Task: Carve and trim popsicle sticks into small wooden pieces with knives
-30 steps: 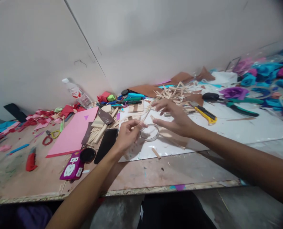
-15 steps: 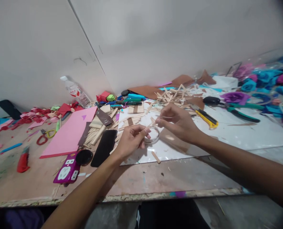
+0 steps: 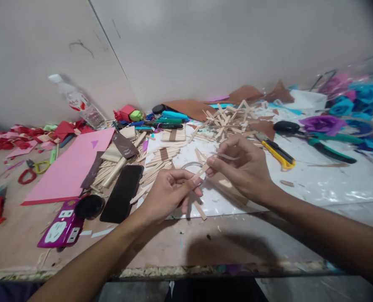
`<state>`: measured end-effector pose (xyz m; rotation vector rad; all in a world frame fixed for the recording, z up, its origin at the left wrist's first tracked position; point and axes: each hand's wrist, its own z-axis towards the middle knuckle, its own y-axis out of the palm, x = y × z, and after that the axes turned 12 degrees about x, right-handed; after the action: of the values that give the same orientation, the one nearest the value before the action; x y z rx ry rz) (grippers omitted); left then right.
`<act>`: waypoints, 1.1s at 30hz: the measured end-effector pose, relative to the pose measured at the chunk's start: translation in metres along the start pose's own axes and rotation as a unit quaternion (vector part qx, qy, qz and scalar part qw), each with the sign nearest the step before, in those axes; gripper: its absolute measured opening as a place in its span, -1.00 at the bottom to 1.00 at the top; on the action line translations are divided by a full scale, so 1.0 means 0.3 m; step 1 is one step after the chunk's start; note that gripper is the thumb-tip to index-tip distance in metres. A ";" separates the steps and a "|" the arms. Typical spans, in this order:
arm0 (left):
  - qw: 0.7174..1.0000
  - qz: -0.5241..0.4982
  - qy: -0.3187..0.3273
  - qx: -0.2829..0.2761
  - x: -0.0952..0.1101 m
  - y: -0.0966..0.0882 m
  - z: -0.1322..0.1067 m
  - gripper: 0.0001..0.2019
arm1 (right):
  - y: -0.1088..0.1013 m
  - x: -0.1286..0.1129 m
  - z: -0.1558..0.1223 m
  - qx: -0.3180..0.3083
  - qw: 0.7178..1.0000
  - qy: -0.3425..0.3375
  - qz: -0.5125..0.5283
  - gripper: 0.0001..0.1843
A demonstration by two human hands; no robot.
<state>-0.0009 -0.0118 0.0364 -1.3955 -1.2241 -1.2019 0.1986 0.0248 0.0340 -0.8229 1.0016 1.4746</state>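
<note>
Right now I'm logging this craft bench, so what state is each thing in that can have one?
left hand: pinching one end of the wooden stick
right hand: pinching the other end
wooden stick: held above the table, tilted
water bottle: capped, leaning
yellow utility knife: lying flat; blade not discernible
green pliers: lying flat
red scissors: lying flat
phone: lying flat, screen dark

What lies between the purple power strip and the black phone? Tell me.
In the head view, a round black lid sits between the purple power strip and the black phone, on the wooden table.
</note>
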 end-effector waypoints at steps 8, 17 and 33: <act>1.000 0.009 -0.019 -0.004 0.014 0.000 -0.008 -0.70 | -0.001 -0.010 0.004 0.013 0.999 0.035 0.009 -0.66; 0.999 -0.001 -0.028 -0.016 0.018 0.002 -0.005 -0.71 | 0.004 -0.007 -0.002 0.012 0.999 0.041 0.024 -0.65; 0.999 -0.017 -0.041 -0.016 0.041 0.016 -0.017 -0.63 | -0.007 0.000 -0.002 0.010 1.000 -0.004 0.008 -0.68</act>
<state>0.0038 -0.0158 0.0491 -1.4647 -1.2945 -1.2018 0.2006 0.0242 0.0336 -0.7962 1.0171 1.4777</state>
